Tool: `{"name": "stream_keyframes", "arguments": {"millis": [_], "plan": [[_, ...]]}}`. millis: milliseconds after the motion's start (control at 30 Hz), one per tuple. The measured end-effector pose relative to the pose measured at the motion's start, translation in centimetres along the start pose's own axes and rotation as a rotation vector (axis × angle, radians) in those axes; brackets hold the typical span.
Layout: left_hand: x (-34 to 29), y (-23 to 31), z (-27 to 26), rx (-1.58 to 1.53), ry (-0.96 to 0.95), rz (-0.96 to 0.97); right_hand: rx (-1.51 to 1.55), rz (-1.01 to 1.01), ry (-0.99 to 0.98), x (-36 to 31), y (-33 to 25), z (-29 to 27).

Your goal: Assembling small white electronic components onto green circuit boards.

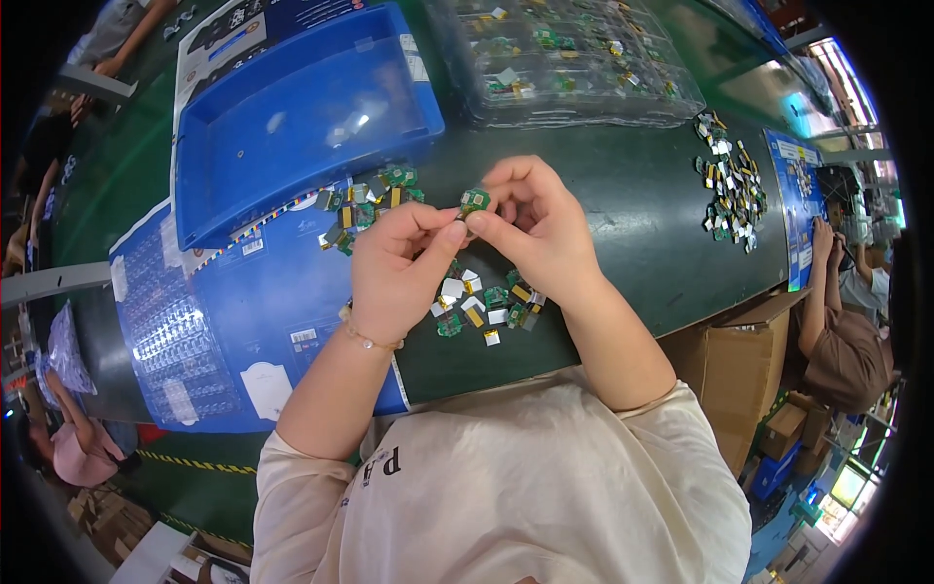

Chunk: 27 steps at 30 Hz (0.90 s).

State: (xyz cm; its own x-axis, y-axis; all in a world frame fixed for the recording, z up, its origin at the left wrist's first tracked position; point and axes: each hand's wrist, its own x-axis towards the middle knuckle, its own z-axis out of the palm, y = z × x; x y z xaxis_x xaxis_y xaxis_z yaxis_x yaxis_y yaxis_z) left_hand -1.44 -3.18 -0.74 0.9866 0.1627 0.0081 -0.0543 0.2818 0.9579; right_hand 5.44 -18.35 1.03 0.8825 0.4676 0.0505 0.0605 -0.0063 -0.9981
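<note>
Clearly, our two hands meet over the bench: our left hand (394,258) has its thumb and forefinger pinched at the near side of a small green circuit board (475,200), while our right hand (553,238) steadies its other side with thumb and fingertips, the remaining fingers loosely curled. Something tiny sits between the thumbs, but at this scale we can't fairly say whether it is part of the board. As far as we can judge, we are partway through, with this one piece in hand: the stacked clear plastic trays (584,60) at the back hold many similar boards, while loose ones lie in a near pile (498,316) below our hands, a second pile (362,195) against the blue bin (292,198) and a third pile (732,187) off to the right. Which of these are finished, we cannot tell. The boards are flat and irregular in outline, mixed with silvery, pillow-like rectangular cells and bits of amber tape. The bin is smooth, glossy moulded plastic; the clear blister sheet (180,326) at left is thin and ridged with rows of dimples, lying on glossy blue printed card (277,326). Beneath everything, the dark green bench top (642,234) has a dull, rubbery sheen.
</note>
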Motion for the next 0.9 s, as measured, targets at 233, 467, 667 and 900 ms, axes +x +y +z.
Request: {"name": "stream_keyframes", "arguments": {"millis": [233,467,667,900], "plan": [[0.9,0.7,-0.4,-0.108,-0.032,-0.283,-0.416,-0.296,0.134,0.2,0.4,-0.3],[1.2,0.0,-1.3,-0.545,-0.154,-0.376,-0.484,-0.539,0.182,0.6,-0.3,-0.2],[1.0,0.2,-0.9,-0.455,-0.146,-0.284,-0.572,-0.557,0.159,0.5,-0.3,-0.6],[0.7,0.1,-0.7,-0.371,-0.078,-0.195,-0.596,-0.576,0.144,0.7,-0.4,-0.9]]}}
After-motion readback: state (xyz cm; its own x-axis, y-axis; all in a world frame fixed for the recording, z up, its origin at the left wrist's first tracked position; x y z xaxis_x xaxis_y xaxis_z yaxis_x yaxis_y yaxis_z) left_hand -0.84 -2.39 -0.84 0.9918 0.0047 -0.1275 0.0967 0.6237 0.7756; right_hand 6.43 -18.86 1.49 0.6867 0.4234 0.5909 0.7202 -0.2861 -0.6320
